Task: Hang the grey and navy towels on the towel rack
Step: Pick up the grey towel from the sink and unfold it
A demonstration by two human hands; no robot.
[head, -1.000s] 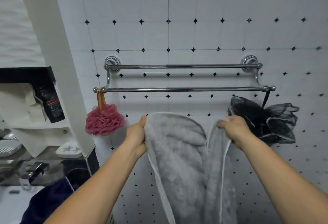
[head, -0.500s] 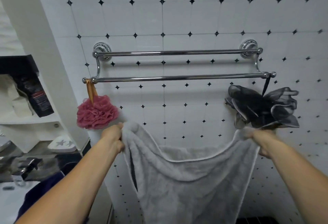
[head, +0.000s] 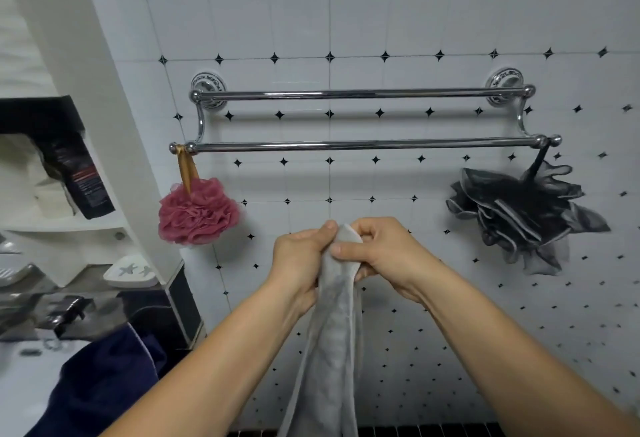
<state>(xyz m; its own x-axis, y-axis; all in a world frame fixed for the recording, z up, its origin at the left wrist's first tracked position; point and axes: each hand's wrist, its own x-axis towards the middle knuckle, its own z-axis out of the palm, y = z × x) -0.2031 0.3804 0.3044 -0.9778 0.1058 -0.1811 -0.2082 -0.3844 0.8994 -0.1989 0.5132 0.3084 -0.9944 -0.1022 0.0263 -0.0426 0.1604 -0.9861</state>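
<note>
The grey towel (head: 329, 350) hangs folded lengthwise from both my hands, below the middle of the rack. My left hand (head: 301, 260) and my right hand (head: 377, 256) meet and pinch its top corners together. The chrome towel rack (head: 363, 145) has two bare bars on the tiled wall above my hands. The navy towel (head: 100, 381) lies bunched at the lower left, on the white sink edge.
A pink bath pouf (head: 197, 215) hangs from the rack's left end and a black pouf (head: 523, 215) from its right end. A white shelf unit (head: 59, 225) with a dark pouch (head: 81, 180) stands left. A soap dish (head: 130, 270) and a tap (head: 65, 312) sit below it.
My hands came together from wide apart, folding the spread grey towel in half lengthwise. The view tilted slightly, so the rack sits lower in the frame.
</note>
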